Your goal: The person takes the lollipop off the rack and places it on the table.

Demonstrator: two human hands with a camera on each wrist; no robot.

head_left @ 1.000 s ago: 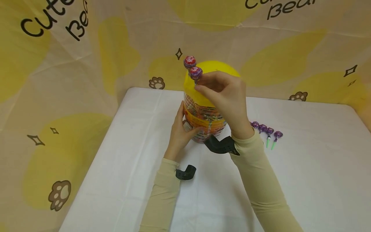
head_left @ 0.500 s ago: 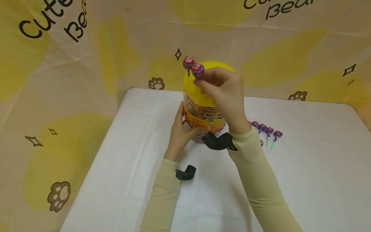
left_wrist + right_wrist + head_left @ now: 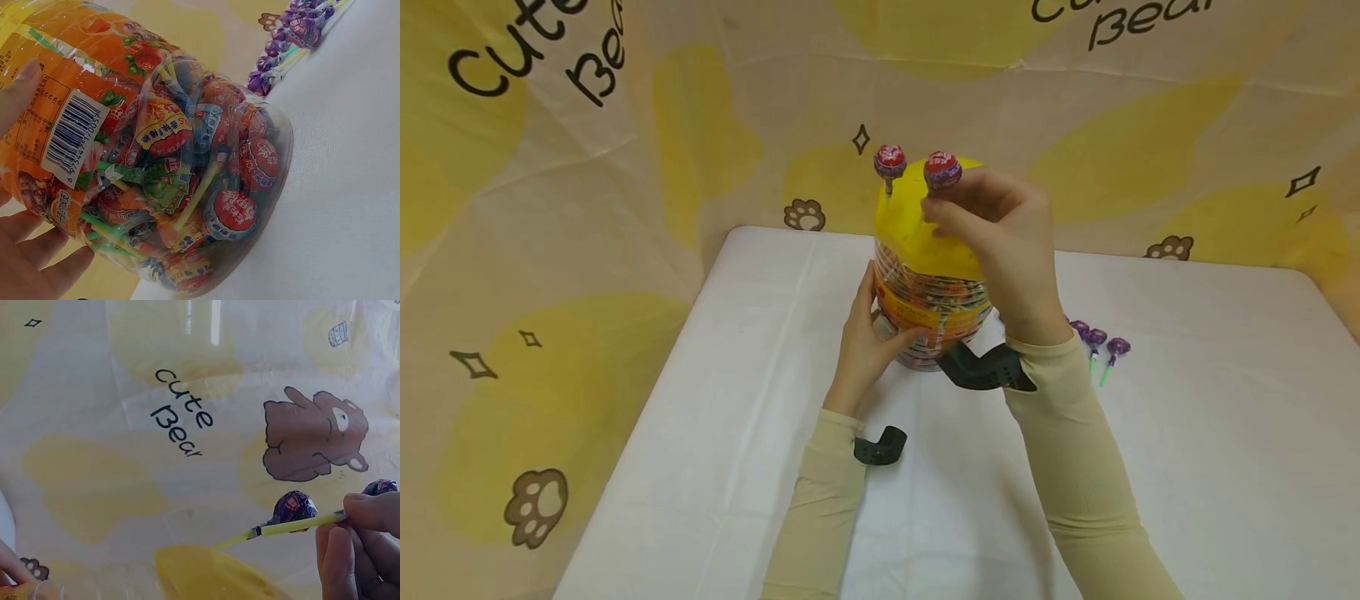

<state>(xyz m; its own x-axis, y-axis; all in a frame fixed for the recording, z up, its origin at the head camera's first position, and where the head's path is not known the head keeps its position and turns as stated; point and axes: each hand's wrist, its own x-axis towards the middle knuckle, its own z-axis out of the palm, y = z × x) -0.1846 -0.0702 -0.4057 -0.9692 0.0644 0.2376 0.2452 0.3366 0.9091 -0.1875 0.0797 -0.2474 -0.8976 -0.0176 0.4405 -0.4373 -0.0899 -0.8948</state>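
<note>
A clear jar of wrapped lollipops (image 3: 206,156) with a domed yellow lid (image 3: 910,237) stands on the table. My left hand (image 3: 863,346) grips its side, thumb across the front. One lollipop (image 3: 891,162) with a red and purple wrapper sticks up from the lid's left side. Above the lid, my right hand (image 3: 1003,242) pinches a second lollipop (image 3: 942,171) just below its head. In the right wrist view its bare yellow stick (image 3: 300,524) points toward the lid, crossing in front of the standing lollipop (image 3: 295,507). Whether the stick's end touches the lid cannot be told.
Several purple-wrapped lollipops (image 3: 1097,337) with green and yellow sticks lie on the white tabletop (image 3: 760,350), right of the jar and partly behind the right wrist. A yellow and cream printed cloth (image 3: 1112,142) hangs behind and to the left of the table.
My right hand has shifted right and slightly up with its lollipop, away from the one standing in the lid. The left hand and the jar have stayed put.
</note>
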